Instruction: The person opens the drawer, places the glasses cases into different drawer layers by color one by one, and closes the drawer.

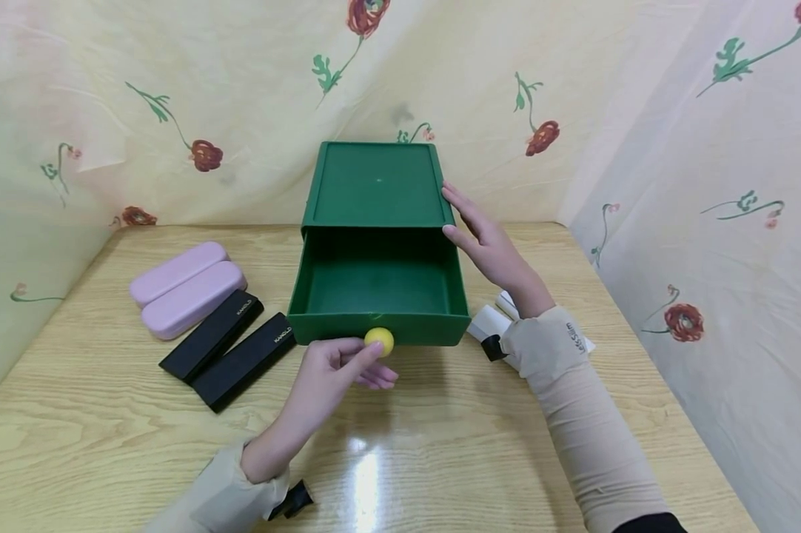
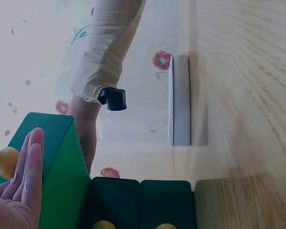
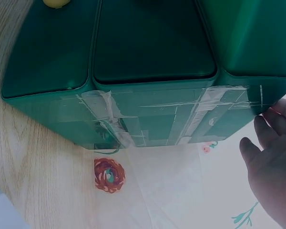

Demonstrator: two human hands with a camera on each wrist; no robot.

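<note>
A green drawer cabinet (image 1: 379,185) stands at the back of the table, its top drawer (image 1: 374,330) pulled out and showing a bare green inside. My left hand (image 1: 330,370) pinches the round yellow knob (image 1: 379,341) on that drawer's front between thumb and fingers. The left wrist view shows the same knob (image 2: 8,162) at the edge, with the other fingers extended below it. Two lower drawers (image 2: 115,200) are closed, each with a yellow knob. My right hand (image 1: 487,244) rests its fingertips against the cabinet's right side. Clear tape (image 3: 148,112) runs over that side in the right wrist view.
Two lilac oblong cases (image 1: 187,289) lie at the left, beside two long black boxes (image 1: 243,363) with lettering. White boxes (image 1: 490,323) sit on the right, partly hidden under my right forearm. A flowered cloth (image 1: 254,96) hangs behind the table.
</note>
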